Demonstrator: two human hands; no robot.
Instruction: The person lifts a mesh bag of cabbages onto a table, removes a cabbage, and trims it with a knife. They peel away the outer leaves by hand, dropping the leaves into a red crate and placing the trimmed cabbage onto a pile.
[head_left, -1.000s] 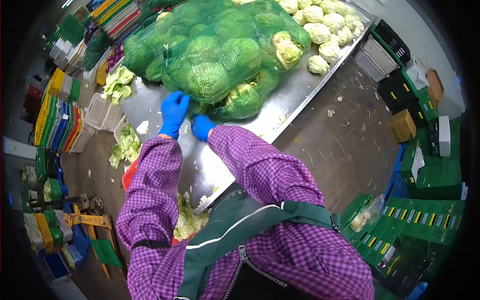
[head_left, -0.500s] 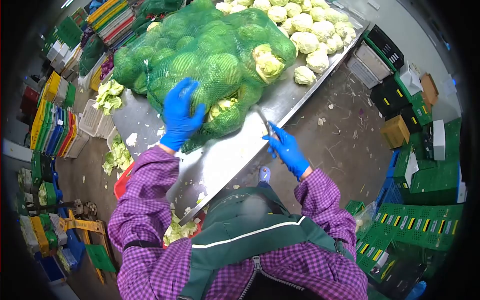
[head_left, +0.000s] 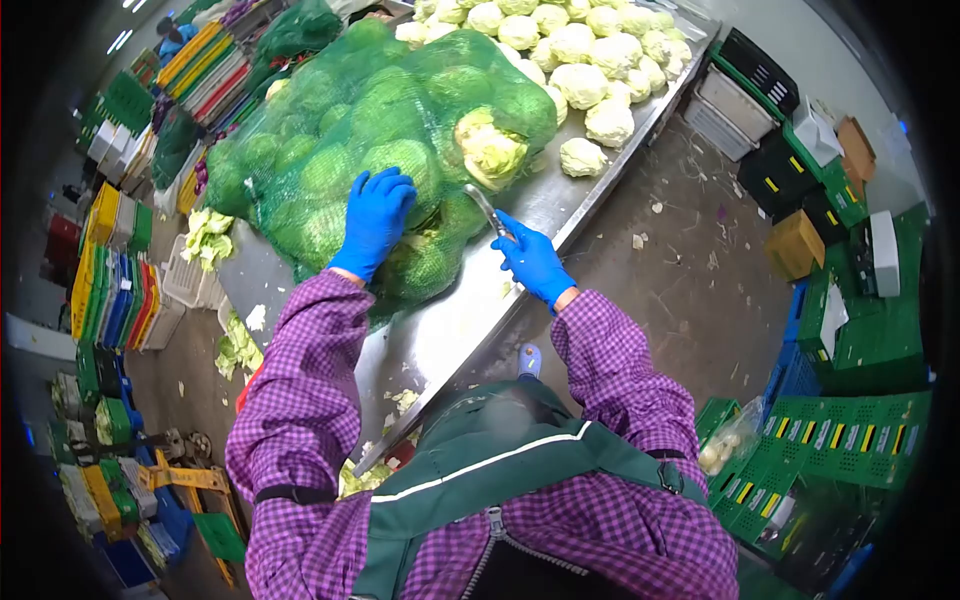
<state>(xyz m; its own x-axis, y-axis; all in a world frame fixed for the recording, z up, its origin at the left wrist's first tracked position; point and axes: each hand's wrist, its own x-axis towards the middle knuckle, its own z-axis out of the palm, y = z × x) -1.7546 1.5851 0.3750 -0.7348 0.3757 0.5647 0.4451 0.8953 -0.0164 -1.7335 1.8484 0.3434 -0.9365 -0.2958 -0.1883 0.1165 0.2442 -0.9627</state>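
The left hand [head_left: 377, 220], in a blue glove, lies against the near side of the green mesh netting [head_left: 325, 175]. Its fingers are slightly bent and set close together, pointing away from the body; whether they pinch the mesh cannot be told.

The right hand [head_left: 533, 262], also gloved in blue, is closed around the handle of a knife [head_left: 484, 207]. The blade extends forward and to the left, its tip near the netting and just below an exposed cabbage [head_left: 492, 148]. The right hand is positioned above the near right edge of the metal counter [head_left: 440, 340].

The netting rests on the counter and encloses numerous green cabbages. The exposed cabbage, paler than the others, shows at the right side of the netting. Pale cabbage heads [head_left: 582, 85] are grouped on the far right portion of the counter, beyond the netting. Loose leaves [head_left: 207, 240] lie at the left edge of the counter, and small leaf scraps [head_left: 405, 400] lie near its close corner.

Surrounding equipment: coloured crates [head_left: 120, 290] stand at left; a cardboard box [head_left: 796, 246] and green crates [head_left: 845, 435] stand at right. A shoe [head_left: 530, 360] is visible on the floor [head_left: 660, 300] beside the counter.
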